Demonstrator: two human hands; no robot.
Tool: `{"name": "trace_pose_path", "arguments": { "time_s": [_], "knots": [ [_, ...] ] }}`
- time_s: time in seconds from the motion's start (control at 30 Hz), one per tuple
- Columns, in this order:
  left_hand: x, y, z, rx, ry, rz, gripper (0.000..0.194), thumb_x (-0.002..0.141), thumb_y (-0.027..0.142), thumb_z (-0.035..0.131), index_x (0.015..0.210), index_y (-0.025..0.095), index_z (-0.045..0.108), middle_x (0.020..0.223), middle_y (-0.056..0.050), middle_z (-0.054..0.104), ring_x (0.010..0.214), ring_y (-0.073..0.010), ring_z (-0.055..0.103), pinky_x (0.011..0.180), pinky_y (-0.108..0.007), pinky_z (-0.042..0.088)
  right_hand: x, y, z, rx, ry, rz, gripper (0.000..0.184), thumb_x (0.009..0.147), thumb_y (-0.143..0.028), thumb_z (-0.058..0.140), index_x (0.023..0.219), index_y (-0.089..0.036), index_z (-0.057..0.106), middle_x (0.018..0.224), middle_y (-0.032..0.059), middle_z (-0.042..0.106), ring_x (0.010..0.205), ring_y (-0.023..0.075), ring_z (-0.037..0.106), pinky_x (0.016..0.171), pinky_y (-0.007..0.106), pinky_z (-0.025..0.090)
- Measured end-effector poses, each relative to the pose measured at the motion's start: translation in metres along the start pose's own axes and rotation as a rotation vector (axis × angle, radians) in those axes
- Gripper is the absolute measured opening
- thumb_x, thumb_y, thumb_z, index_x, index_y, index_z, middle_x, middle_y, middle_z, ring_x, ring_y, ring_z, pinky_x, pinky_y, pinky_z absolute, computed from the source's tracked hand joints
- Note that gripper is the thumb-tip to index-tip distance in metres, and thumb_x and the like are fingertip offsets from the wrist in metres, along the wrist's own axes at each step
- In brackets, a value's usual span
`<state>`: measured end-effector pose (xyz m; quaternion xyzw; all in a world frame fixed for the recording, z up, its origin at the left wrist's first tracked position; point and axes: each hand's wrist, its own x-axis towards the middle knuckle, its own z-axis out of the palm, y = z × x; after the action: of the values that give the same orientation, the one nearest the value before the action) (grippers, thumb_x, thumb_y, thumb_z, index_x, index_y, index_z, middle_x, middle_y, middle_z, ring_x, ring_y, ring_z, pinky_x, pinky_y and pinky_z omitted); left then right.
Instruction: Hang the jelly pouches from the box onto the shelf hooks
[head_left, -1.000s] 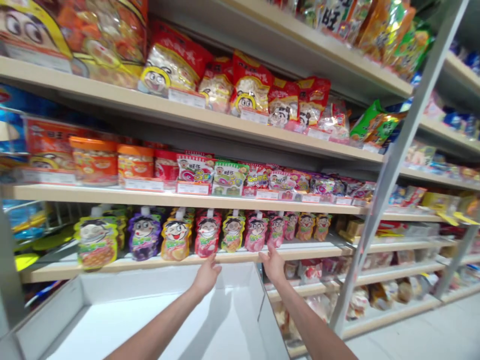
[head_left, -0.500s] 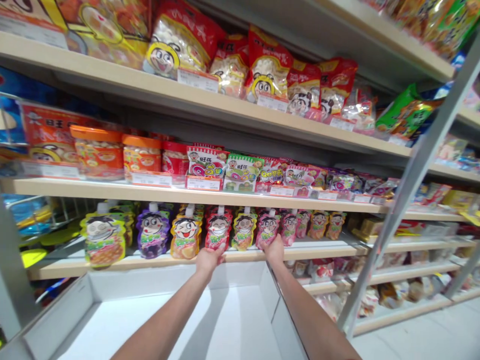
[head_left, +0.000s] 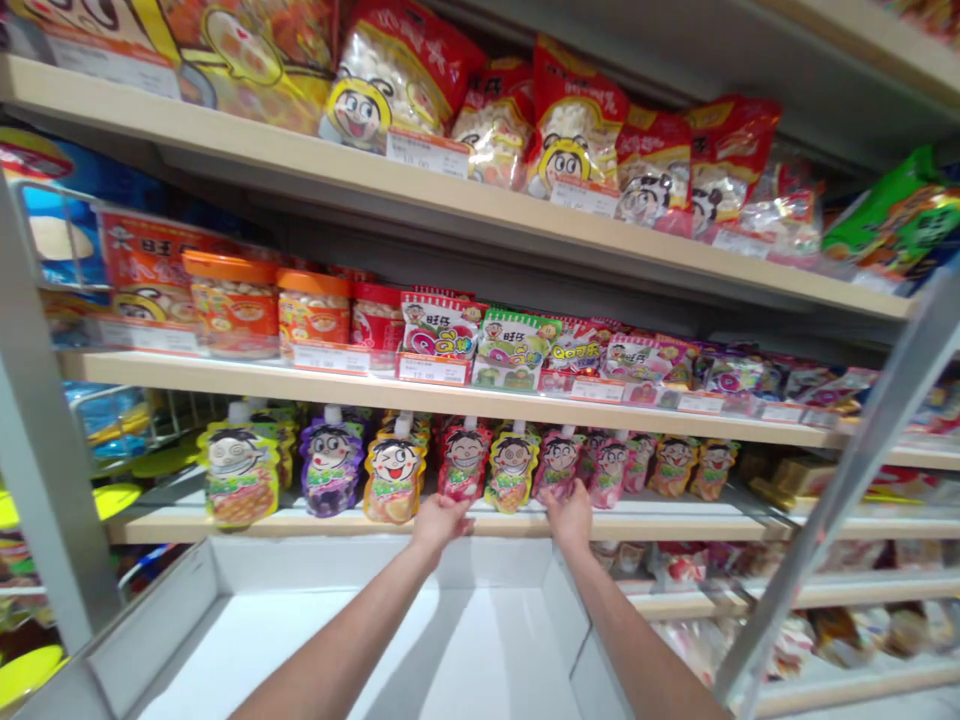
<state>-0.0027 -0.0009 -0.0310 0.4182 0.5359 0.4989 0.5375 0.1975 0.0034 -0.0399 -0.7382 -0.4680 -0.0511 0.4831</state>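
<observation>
We recorded the right hand [head_left: 571,508], fingers parted, at the base of the pink pouch [head_left: 558,462]; the left hand [head_left: 441,522], grip unclear, met the red pouch [head_left: 463,460], both shelved below a green-topped packet [head_left: 514,348] reading "旺仔".

At least ten character pouches [head_left: 395,475] could be counted on the lower shelf, with more behind, too hidden to number. Above them were two orange-lidded tubs [head_left: 232,308], one red-lidded tub [head_left: 377,318] and one green-striped bag [head_left: 516,348]. Higher up were five red-topped bags [head_left: 574,120]. Below was one white box [head_left: 315,568].
</observation>
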Motion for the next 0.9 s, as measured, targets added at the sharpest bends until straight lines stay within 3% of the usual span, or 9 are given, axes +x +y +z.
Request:
{"name": "trace_pose_path", "arguments": {
  "time_s": [0.07, 0.2, 0.27, 0.4, 0.57, 0.77, 0.9],
  "knots": [
    [-0.01, 0.003, -0.022, 0.056, -0.02, 0.005, 0.028, 0.053, 0.031, 0.061, 0.058, 0.017, 0.037, 0.046, 0.003, 0.052, 0.051, -0.0124, 0.056, 0.047, -0.021, 0.04, -0.016, -0.007, -0.003, 0.085, -0.009, -0.078, 0.048, 0.059, -0.035, 0.054, 0.098, -0.009, 0.044, 0.096, 0.0157, 0.052, 0.087, 0.0244, 0.05, 0.074, 0.033, 0.038],
    [-0.016, 0.006, -0.07, 0.247, -0.032, 0.069, 0.025, 0.052, 0.032, 0.059, 0.054, 0.015, 0.04, 0.045, 0.004, 0.05, 0.047, -0.0104, 0.052, 0.042, -0.018, 0.033, -0.053, -0.034, 0.002, 0.287, -0.296, -0.179, 0.028, 0.061, -0.032, 0.051, 0.084, -0.015, 0.05, 0.085, 0.007, 0.056, 0.064, 0.0161, 0.054, 0.063, 0.028, 0.043],
    [-0.014, 0.009, -0.085, 0.301, -0.03, 0.113, 0.025, 0.053, 0.033, 0.057, 0.049, 0.015, 0.041, 0.041, 0.004, 0.047, 0.041, -0.0077, 0.046, 0.041, -0.018, 0.031, -0.068, -0.051, 0.009, 0.33, -0.39, -0.207, 0.021, 0.061, -0.027, 0.051, 0.079, -0.016, 0.052, 0.079, 0.0051, 0.058, 0.063, 0.0153, 0.054, 0.063, 0.028, 0.043],
    [-0.008, 0.013, -0.092, 0.295, -0.056, 0.12, 0.024, 0.052, 0.032, 0.058, 0.047, 0.014, 0.043, 0.039, 0.004, 0.046, 0.038, -0.0054, 0.04, 0.041, -0.018, 0.03, -0.086, -0.082, 0.029, 0.395, -0.517, -0.328, 0.02, 0.063, -0.017, 0.047, 0.081, -0.016, 0.055, 0.079, 0.004, 0.06, 0.068, 0.0135, 0.055, 0.065, 0.025, 0.043],
    [-0.001, 0.014, -0.086, 0.223, -0.058, 0.08, 0.026, 0.048, 0.035, 0.061, 0.05, 0.013, 0.047, 0.041, 0.003, 0.048, 0.038, -0.0058, 0.042, 0.041, -0.019, 0.032, -0.082, -0.093, 0.049, 0.29, -0.515, -0.35, 0.019, 0.063, -0.014, 0.048, 0.079, -0.017, 0.057, 0.079, 0.0033, 0.061, 0.073, 0.0132, 0.055, 0.07, 0.025, 0.042],
    [0.0, 0.015, -0.089, 0.211, -0.093, 0.038, 0.03, 0.044, 0.037, 0.064, 0.054, 0.013, 0.049, 0.046, 0.002, 0.053, 0.045, -0.0085, 0.05, 0.046, -0.02, 0.037, -0.083, -0.104, 0.044, 0.213, -0.556, -0.38, 0.019, 0.063, -0.014, 0.049, 0.079, -0.018, 0.058, 0.073, 0.0019, 0.062, 0.068, 0.0127, 0.055, 0.067, 0.024, 0.042],
    [-0.008, 0.017, -0.112, 0.311, -0.092, 0.023, 0.026, 0.046, 0.034, 0.063, 0.056, 0.013, 0.05, 0.047, 0.001, 0.055, 0.049, -0.0107, 0.053, 0.046, -0.019, 0.036, -0.098, -0.121, 0.045, 0.287, -0.639, -0.522, 0.022, 0.064, -0.016, 0.049, 0.084, -0.018, 0.058, 0.079, 0.0023, 0.062, 0.071, 0.0127, 0.055, 0.067, 0.023, 0.042]
  ]
}}
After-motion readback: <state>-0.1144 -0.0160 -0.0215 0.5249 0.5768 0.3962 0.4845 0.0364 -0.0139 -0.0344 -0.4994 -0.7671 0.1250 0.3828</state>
